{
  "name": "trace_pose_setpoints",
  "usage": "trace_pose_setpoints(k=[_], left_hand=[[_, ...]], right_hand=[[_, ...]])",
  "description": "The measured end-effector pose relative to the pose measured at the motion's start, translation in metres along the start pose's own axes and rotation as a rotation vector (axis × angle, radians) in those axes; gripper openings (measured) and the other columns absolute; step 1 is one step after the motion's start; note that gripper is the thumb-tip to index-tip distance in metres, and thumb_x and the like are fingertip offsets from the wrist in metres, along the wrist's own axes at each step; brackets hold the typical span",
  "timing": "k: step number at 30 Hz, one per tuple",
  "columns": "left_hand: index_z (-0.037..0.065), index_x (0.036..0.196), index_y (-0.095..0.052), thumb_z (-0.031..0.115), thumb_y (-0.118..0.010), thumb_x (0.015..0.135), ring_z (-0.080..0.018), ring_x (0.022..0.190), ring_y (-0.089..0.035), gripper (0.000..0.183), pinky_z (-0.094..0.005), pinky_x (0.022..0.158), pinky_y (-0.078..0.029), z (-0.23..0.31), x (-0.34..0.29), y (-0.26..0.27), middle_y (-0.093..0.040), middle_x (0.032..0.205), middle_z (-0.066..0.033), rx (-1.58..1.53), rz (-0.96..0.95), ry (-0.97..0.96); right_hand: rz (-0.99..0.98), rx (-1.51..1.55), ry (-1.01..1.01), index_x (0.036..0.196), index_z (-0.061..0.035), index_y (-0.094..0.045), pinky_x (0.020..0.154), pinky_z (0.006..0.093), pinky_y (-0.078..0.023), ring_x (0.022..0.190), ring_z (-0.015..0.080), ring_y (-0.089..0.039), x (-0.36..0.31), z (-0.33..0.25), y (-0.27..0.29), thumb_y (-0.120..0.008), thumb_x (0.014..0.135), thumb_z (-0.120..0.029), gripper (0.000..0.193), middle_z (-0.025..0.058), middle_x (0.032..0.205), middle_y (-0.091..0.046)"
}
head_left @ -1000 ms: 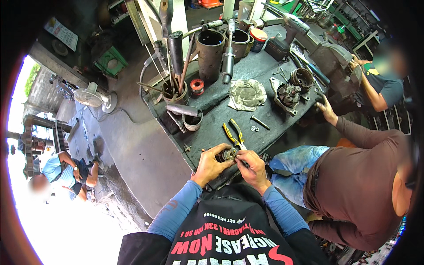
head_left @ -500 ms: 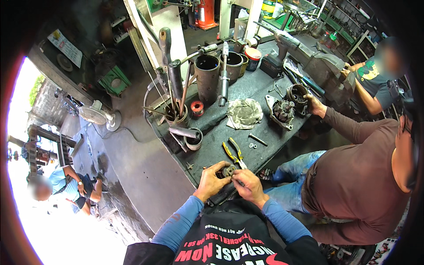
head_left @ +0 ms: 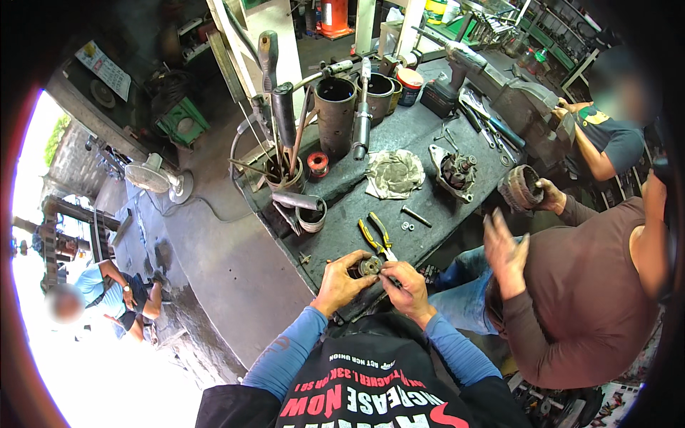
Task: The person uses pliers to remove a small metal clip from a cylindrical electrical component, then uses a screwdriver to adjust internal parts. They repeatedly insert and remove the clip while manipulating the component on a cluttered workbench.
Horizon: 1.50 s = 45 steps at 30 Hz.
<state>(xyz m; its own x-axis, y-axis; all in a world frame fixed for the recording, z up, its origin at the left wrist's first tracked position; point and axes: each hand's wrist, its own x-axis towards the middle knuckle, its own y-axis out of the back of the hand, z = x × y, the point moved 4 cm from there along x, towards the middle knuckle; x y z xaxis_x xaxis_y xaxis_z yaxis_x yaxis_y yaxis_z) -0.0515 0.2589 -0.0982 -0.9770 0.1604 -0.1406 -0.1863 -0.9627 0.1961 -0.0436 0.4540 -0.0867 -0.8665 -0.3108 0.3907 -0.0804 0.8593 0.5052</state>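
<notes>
My left hand (head_left: 342, 285) is wrapped round a small round metal machine part (head_left: 369, 267), holding it above the bench's near edge. Close against its right side, the fingers of my right hand (head_left: 407, 287) are pinched together; whatever sits between them is hidden. Just beyond the part lie pliers (head_left: 376, 232) with yellow and black handles, their jaws toward my hands. A bolt (head_left: 416, 216) and a few small nuts or washers (head_left: 407, 226) rest to the right of the pliers.
On the dark workbench (head_left: 342, 214) are a stained cloth (head_left: 394, 174), an alternator-like housing (head_left: 457, 171), tool cans (head_left: 335, 118) and a red spool (head_left: 317, 164). At right, a co-worker in brown holds a ring-shaped part (head_left: 520, 188). A vise (head_left: 531, 107) stands behind.
The co-worker's ring-shaped part has moved away from the housing, toward the co-worker, whose other hand has come up into view. My hands keep hold at nearly the same place.
</notes>
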Motion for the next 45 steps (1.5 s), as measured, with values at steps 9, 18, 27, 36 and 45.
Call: trace_pose_setpoints(k=[9, 18, 27, 36, 45], left_hand=[[0.000, 0.128, -0.077, 0.016, -0.096, 0.080, -0.0158, 0.102, -0.076, 0.053, -0.0344, 0.097, -0.061, -0.001, 0.004, -0.003, -0.083, 0.113, -0.0119, 0.111, 0.027, -0.013], [-0.003, 0.120, -0.078, 0.007, -0.095, 0.077, -0.0149, 0.096, -0.076, 0.047, -0.0348, 0.091, -0.062, -0.021, 0.009, -0.012, -0.083, 0.105, -0.0116, -0.046, 0.056, -0.003], [-0.002, 0.122, -0.078, 0.007, -0.095, 0.077, -0.0151, 0.099, -0.077, 0.049, -0.0345, 0.093, -0.062, -0.022, 0.008, -0.005, -0.083, 0.108, -0.0109, 0.048, 0.053, -0.055], [-0.003, 0.123, -0.077, 0.008, -0.092, 0.081, -0.0151, 0.100, -0.078, 0.046, -0.0337, 0.095, -0.062, -0.029, 0.008, -0.004, -0.083, 0.110, -0.0114, 0.006, 0.046, -0.020], [0.000, 0.125, -0.077, 0.013, -0.093, 0.081, -0.0116, 0.098, -0.075, 0.049, -0.0330, 0.094, -0.061, -0.019, 0.008, -0.002, -0.082, 0.107, -0.0090, 0.018, 0.011, -0.040]], right_hand=[[-0.003, -0.110, 0.049, 0.098, -0.0054, -0.074, 0.089, 0.0430, -0.062, 0.102, 0.0348, -0.077, 0.002, -0.002, 0.001, -0.082, 0.092, -0.006, 0.011, 0.0149, 0.104, -0.078], [-0.023, 0.076, 0.004, 0.113, -0.0044, -0.071, 0.096, 0.0430, -0.060, 0.112, 0.0358, -0.073, -0.010, 0.018, -0.005, -0.080, 0.097, -0.009, 0.019, 0.0150, 0.119, -0.075], [-0.021, 0.071, -0.001, 0.110, -0.0033, -0.072, 0.097, 0.0444, -0.059, 0.113, 0.0369, -0.073, -0.010, 0.013, -0.013, -0.079, 0.096, -0.008, 0.016, 0.0159, 0.118, -0.076], [-0.070, 0.110, 0.063, 0.106, -0.0024, -0.066, 0.092, 0.0457, -0.056, 0.101, 0.0388, -0.069, -0.001, -0.002, -0.009, -0.076, 0.094, -0.005, 0.016, 0.0153, 0.106, -0.070], [0.004, 0.098, 0.014, 0.107, -0.0018, -0.070, 0.093, 0.0444, -0.058, 0.105, 0.0386, -0.072, 0.000, 0.010, -0.007, -0.078, 0.093, -0.005, 0.016, 0.0165, 0.110, -0.073]])
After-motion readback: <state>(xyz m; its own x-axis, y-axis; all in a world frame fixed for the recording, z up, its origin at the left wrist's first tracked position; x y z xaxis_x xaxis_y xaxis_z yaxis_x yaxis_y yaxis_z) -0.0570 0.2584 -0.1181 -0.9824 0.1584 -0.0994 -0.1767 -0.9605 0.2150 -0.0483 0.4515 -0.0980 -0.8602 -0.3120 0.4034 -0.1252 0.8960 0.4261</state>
